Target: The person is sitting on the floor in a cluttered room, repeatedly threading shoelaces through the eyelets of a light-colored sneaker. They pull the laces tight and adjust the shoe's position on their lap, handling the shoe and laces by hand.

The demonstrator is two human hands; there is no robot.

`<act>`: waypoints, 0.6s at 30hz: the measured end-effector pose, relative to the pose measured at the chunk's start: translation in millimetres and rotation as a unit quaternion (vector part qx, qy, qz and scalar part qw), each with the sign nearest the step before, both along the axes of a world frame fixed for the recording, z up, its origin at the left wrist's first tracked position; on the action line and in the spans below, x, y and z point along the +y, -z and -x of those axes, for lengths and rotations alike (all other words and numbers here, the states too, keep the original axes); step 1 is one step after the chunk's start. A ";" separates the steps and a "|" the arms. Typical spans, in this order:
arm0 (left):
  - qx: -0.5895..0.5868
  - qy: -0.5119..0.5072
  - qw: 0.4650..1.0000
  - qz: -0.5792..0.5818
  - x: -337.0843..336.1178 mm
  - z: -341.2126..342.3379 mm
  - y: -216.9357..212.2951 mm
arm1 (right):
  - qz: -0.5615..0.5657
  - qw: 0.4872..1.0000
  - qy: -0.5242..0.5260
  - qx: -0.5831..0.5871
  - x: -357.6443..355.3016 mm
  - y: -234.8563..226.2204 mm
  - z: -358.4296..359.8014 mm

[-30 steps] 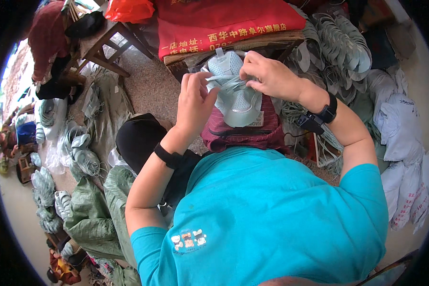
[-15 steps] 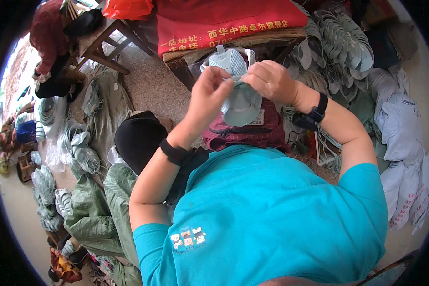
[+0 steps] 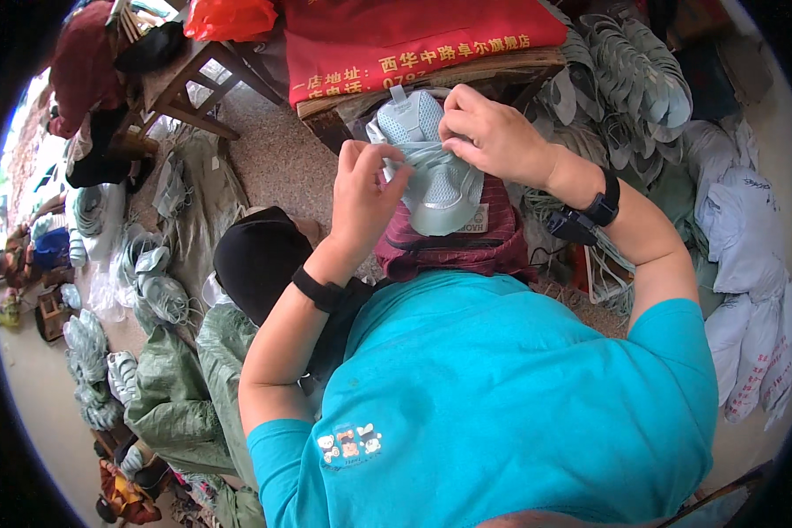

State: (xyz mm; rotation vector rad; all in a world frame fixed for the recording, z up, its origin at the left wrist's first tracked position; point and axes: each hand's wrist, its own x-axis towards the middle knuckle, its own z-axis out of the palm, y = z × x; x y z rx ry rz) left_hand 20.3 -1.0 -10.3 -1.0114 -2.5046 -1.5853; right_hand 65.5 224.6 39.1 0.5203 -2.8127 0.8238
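Note:
A pale mint shoe upper (image 3: pixel 437 189) with mesh panels lies in front of me, its rounded toe toward my body and its padded tongue (image 3: pixel 411 119) pointing away. Pale shoelaces (image 3: pixel 427 155) cross its middle. My left hand (image 3: pixel 367 189) is at the left side of the lacing, thumb and forefinger pinched at a lace end. On the other side, my right hand (image 3: pixel 491 136) is closed in a pinch at the lacing, its fingertips partly hidden. Beneath the upper's toe is a maroon striped cloth bag or apron (image 3: pixel 449 251).
A wooden stool or bench (image 3: pixel 326 119) draped in red cloth (image 3: pixel 431 40) stands just beyond the upper. Bundled uppers (image 3: pixel 634 79) hang at far right, above white sacks (image 3: pixel 739 238). Green sacks (image 3: pixel 176 387) and more bundles lie left; a person (image 3: pixel 84 70) sits at far left.
My hands have moved apart, the right one shifting up and away, the left slightly left and down. The lacing between them now shows more fully.

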 end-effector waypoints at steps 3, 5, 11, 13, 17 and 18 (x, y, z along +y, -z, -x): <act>0.053 0.006 0.999 0.007 4.4 1.2 -1.4 | 0.023 0.999 -0.006 -0.041 -6.3 -8.0 11.7; 0.039 0.009 0.999 0.012 7.2 2.5 -4.0 | 0.043 0.995 0.002 -0.085 -9.3 -15.6 16.9; 0.011 0.004 0.997 0.082 1.1 1.8 -14.9 | 0.029 0.998 -0.022 -0.059 -10.0 -13.5 18.4; 0.099 -0.004 0.992 0.082 2.0 2.7 -12.0 | 0.002 0.999 -0.024 -0.028 -11.6 -12.1 16.2; 0.201 0.005 0.975 0.095 3.5 2.9 -15.9 | 0.005 1.000 -0.012 -0.028 -12.2 -11.2 17.0; 0.206 0.004 0.974 0.098 3.1 2.3 -16.8 | 0.006 1.000 -0.007 -0.030 -12.1 -11.0 17.1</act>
